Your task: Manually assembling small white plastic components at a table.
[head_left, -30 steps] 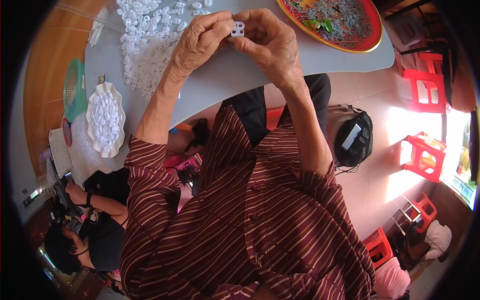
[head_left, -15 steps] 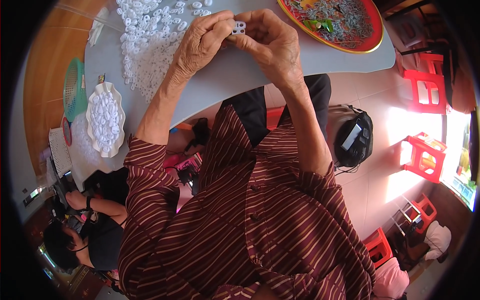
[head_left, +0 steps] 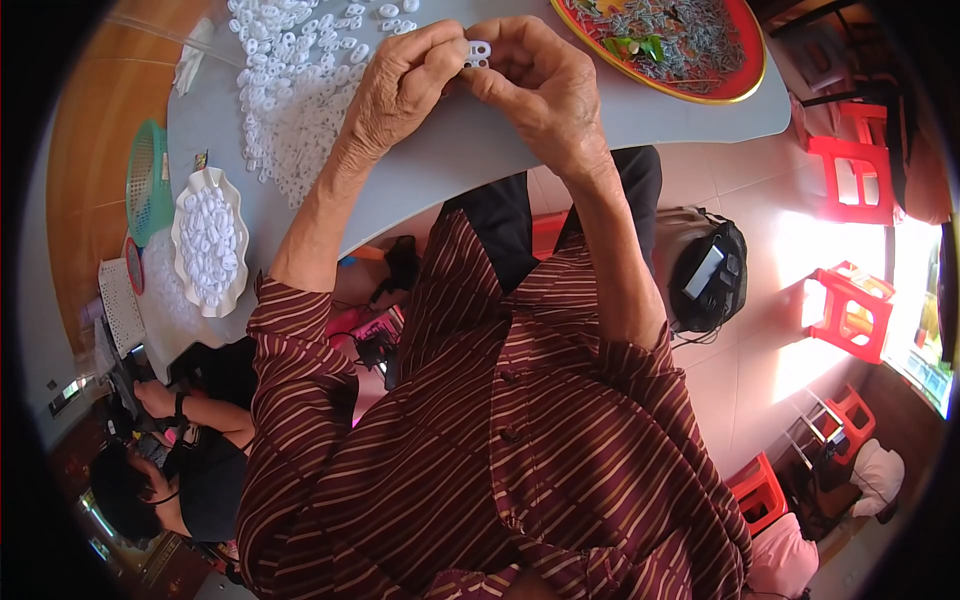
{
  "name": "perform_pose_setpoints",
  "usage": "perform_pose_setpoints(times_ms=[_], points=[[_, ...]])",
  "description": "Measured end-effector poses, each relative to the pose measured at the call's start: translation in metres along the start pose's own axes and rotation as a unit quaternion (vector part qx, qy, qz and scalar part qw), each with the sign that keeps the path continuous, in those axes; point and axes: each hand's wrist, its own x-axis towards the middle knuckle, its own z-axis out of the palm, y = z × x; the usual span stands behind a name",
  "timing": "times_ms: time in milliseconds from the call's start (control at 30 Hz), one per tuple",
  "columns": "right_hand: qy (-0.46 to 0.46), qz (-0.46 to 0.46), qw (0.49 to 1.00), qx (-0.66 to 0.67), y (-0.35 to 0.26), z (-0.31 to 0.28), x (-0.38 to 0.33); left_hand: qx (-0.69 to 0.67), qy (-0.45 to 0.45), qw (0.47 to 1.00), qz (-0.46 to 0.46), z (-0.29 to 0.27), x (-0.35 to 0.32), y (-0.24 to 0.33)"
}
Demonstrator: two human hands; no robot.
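1. White piece (head_left: 479,55) sits between left hand (head_left: 410,80) and right hand (head_left: 540,88), over the table (head_left: 460,155).
2. Both grips are narrow, pinching it; light, even pressure should steady it.
3. Best leave its face in sight and work inside the table's edge, in case it slips.

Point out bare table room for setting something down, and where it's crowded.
The table is bare between the right hand and the tray, below the tray to the near edge, and in a smaller patch between the dish and the heap. It's crowded left of the left hand, where the heap spreads.
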Motion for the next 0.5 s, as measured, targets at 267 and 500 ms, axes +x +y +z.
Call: perform_pose_setpoints(times_ms=[267,500], points=[[0.004,0.008,1.0,-0.013,0.0013,0.0002,0.0001,0.0,-0.029,1.0,-0.011,-0.0036,0.0013,-0.0024],[0.015,-0.016,1.0,-0.017,0.0081,0.004,0.0012,-0.015,0.003,1.0,-0.001,-0.0006,0.0015,-0.0078]])
